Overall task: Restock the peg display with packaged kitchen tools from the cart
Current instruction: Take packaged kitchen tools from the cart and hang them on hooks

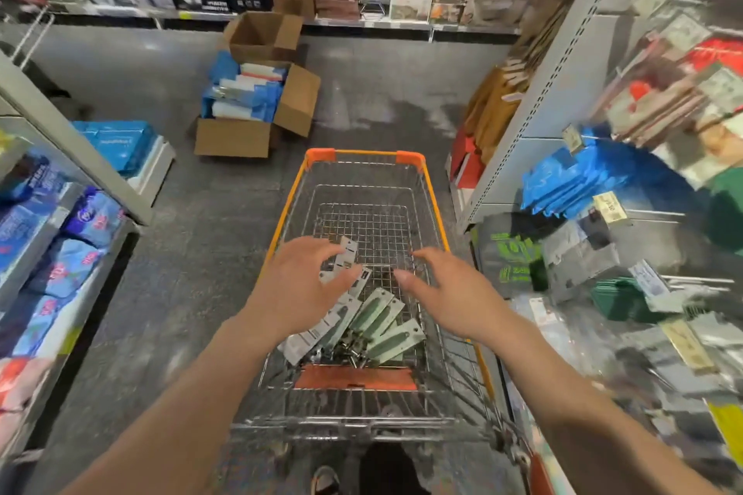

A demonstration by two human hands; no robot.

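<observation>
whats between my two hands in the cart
In the head view, between left hand and right hand lie the card tops of tool packs, over the cart's wire mesh.

Both forearms extended forward; left hand (297, 285) fingers pinching packets (349, 253); right hand (454, 293) fingers spread, relaxed.

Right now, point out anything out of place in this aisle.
Two open cardboard boxes sit on the aisle floor beyond the cart, blue packs heaped unevenly in one. In the cart, the packaged tools lie in a jumbled pile.
</observation>
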